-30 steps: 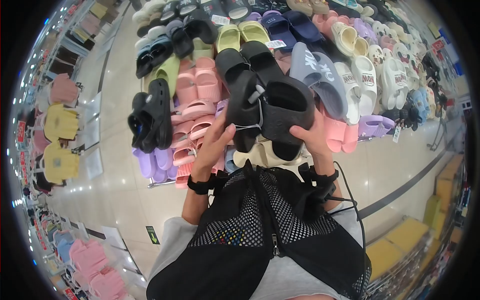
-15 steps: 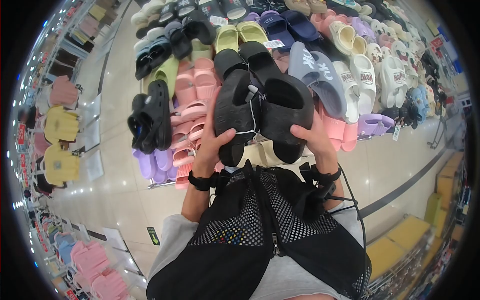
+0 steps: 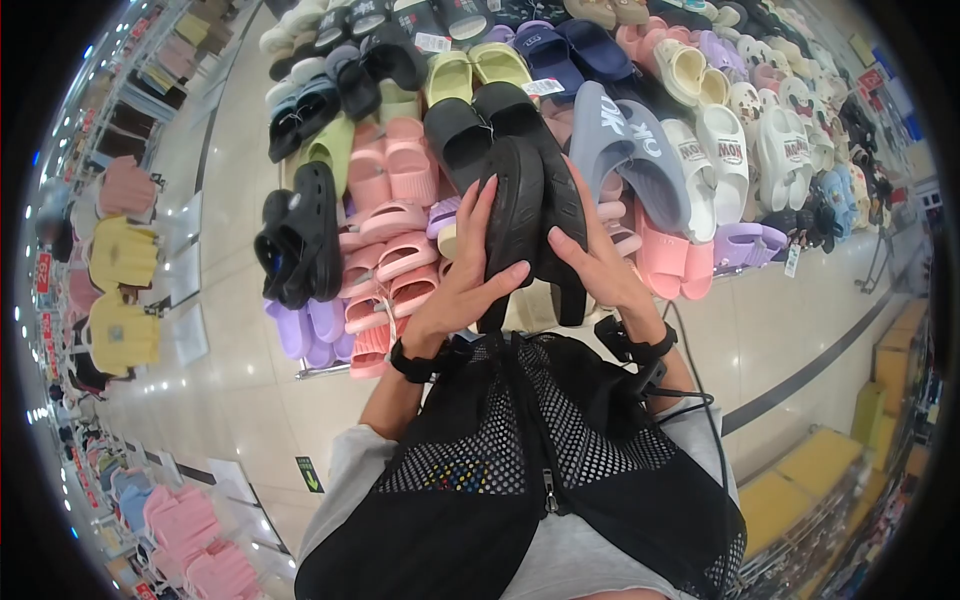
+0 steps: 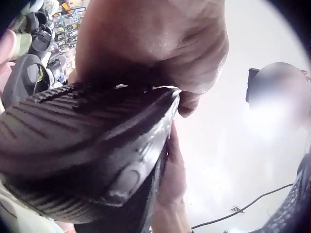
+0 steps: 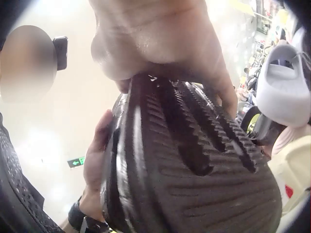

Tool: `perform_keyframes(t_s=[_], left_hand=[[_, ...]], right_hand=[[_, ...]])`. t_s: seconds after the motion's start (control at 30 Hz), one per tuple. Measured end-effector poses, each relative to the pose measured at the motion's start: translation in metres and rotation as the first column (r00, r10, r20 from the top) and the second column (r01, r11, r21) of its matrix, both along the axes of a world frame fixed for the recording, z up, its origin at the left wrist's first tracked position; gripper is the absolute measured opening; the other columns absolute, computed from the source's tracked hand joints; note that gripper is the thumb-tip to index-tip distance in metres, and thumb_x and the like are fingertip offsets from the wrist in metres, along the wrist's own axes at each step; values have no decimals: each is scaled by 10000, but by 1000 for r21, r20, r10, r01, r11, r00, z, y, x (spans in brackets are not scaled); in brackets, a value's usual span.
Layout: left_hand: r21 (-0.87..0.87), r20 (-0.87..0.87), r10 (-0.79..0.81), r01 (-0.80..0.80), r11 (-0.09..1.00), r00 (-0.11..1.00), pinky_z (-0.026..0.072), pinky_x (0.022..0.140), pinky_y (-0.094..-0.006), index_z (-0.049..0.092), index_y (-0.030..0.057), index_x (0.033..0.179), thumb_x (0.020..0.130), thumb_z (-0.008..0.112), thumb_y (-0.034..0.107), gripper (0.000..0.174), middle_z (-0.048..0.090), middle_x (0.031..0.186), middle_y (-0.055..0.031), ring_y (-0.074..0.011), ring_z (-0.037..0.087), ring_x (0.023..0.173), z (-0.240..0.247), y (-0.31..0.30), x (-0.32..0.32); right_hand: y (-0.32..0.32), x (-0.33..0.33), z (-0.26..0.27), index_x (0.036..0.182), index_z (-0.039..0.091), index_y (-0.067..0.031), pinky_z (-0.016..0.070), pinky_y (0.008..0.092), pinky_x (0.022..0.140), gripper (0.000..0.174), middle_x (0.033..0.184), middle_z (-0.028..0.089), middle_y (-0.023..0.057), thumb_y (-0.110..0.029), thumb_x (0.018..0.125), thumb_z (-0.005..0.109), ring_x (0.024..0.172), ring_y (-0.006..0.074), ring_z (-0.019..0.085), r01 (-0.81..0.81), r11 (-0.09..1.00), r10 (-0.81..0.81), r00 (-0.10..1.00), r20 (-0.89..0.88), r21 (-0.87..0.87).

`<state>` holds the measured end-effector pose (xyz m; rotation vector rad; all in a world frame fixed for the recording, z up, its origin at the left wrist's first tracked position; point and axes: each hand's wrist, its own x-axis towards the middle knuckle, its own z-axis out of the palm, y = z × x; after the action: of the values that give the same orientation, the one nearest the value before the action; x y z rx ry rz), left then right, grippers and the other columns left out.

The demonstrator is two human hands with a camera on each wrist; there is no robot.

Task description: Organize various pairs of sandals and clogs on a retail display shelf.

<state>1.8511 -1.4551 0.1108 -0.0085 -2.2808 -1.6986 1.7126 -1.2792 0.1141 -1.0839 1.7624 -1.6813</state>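
A pair of black slides (image 3: 513, 205) is held between both hands in front of the chest, close over the display. They stand on edge against each other, with their uppers hidden. My left hand (image 3: 463, 280) grips the left slide, its fingers along the outer side and the thumb at the near edge. On the other side, my right hand (image 3: 600, 265) holds the right slide, with the thumb on top. Both wrist views show a ribbed sole (image 4: 73, 150) close up, the right one with long grooves in the sole (image 5: 214, 189).
Beyond the hands lies another black slide pair (image 3: 460, 140). Pink slides (image 3: 395, 165) and black clogs (image 3: 300, 235) are on the left; grey slides (image 3: 640, 160) and white slides (image 3: 725, 160) on the right. Shiny floor (image 3: 250, 390) surrounds the display, and a cable (image 3: 690, 350) hangs by the right arm.
The black slides have turned from lying side by side, openings up, to standing on edge with soles outward. Both hands have moved inward, closer together, and their fingers now show along the sides.
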Motion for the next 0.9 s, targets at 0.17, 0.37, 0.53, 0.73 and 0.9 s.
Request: perform_keyframes(t_s=[0.17, 0.37, 0.53, 0.73, 0.9], left_hand=[[504, 31, -206, 163, 848, 978, 146, 1282, -400, -18, 57, 1681, 946, 732, 236, 1065, 84, 1729, -174, -296, 144, 1600, 12, -20, 12], [529, 36, -223, 171, 831, 974, 115, 1286, -393, 5, 15, 1668, 939, 723, 187, 1037, 61, 1715, -200, -305, 89, 1598, 22, -10, 9], [49, 33, -43, 41, 998, 999, 111, 1285, -409, -5, 1, 1660, 951, 730, 262, 1054, 74, 1701, -230, -315, 86, 1599, -10, 3, 1], [324, 40, -133, 113, 939, 990, 97, 1286, -400, -48, 73, 1683, 991, 673, 215, 1009, 72, 1723, -197, -292, 109, 1594, 1, -14, 8], [663, 205, -43, -106, 741, 978, 263, 1248, -376, 151, 20, 1659, 1078, 551, 340, 775, 311, 1657, -163, -257, 326, 1524, -22, -28, 33]], right_hand=[[12, -4, 11, 1667, 145, -25, 144, 408, 1280, 865, 1688, 238, 224, -288, 1010, 643, 1594, 315, 185, -85, 995, 82, 996, 43, 57], [16, -9, 18, 1673, 157, -45, 176, 381, 1269, 828, 1670, 290, 199, -239, 1023, 632, 1561, 286, 256, -117, 991, 129, 933, 335, -58], [2, -3, 10, 1671, 157, -39, 169, 383, 1270, 828, 1675, 287, 197, -223, 1020, 635, 1563, 276, 252, -27, 997, 20, 995, 95, 76], [11, 0, 5, 1676, 176, -59, 179, 380, 1264, 843, 1676, 280, 204, -211, 1001, 658, 1568, 264, 238, -29, 989, 11, 993, 119, 148], [28, -19, -24, 1617, 302, 8, 319, 346, 1203, 737, 1582, 442, 158, -349, 1048, 602, 1460, 253, 424, 0, 999, 12, 941, 337, -34]])
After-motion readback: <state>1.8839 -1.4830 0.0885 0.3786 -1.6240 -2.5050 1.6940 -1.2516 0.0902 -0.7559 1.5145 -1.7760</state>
